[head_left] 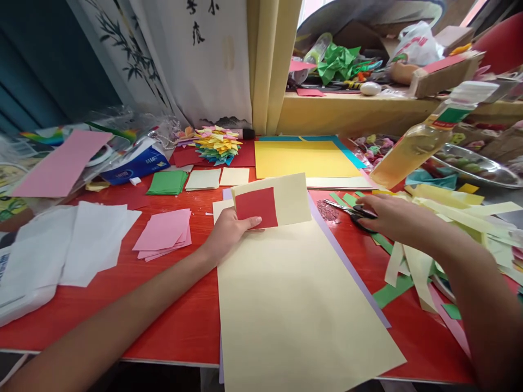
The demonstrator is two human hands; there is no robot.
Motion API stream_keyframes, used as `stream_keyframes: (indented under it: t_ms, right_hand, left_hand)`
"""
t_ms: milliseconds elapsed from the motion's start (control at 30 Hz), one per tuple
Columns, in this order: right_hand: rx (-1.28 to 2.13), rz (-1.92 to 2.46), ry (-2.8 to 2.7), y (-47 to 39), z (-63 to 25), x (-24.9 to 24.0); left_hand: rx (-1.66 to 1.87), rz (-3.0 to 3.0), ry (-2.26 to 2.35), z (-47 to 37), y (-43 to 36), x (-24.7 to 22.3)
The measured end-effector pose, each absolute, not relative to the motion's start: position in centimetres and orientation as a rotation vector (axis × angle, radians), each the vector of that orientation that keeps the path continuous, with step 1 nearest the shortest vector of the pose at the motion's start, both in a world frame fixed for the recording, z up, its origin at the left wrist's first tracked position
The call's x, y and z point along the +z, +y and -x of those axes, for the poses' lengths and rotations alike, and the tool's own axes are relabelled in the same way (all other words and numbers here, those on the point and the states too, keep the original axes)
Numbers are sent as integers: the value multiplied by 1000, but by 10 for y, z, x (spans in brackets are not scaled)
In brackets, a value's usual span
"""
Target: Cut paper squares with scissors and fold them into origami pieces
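My left hand (231, 231) pinches a cream paper strip (292, 201) together with a red paper square (257, 207) lying against its left part, thumb in front. Both are held above a large cream sheet (306, 299), which lies over a lilac sheet (351, 267). On the right, the fingers of my right hand (388, 215) are closed around the black handles of a pair of scissors (359, 218). The blades point left, over green paper scraps. Part of the handles is hidden by my fingers.
Pink squares (163, 234), green squares (167, 183) and white sheets (96, 237) lie on the left. Yellow sheets (302, 158) lie at the back. A tilted bottle (420, 144) stands behind my right hand, and paper offcuts (417, 267) cover the right side.
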State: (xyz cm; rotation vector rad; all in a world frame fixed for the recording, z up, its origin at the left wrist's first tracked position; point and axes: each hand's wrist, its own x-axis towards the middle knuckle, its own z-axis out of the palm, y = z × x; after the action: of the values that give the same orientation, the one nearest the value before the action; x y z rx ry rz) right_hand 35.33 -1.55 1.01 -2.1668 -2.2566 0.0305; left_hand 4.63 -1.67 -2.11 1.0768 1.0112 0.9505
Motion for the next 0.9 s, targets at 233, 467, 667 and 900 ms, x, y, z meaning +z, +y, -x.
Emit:
stream_keyframes:
  t_ms: [233,467,667,900]
  right_hand:
    - [16,2239,-2332,-8,-366,-2]
    - [148,2040,-1921,-14,-345,20]
    - [649,1247,-1442,-27,-310,27]
    - [1378,1053,-1462,-45,-263,3]
  left_hand:
    - [1018,-1025,963,-50,-17,-18]
    - [1084,-930,983,-47,-16,-20]
    - [1108,-838,973,-47,-16,-19]
    - [1254,-834,929,-45,-15,-17]
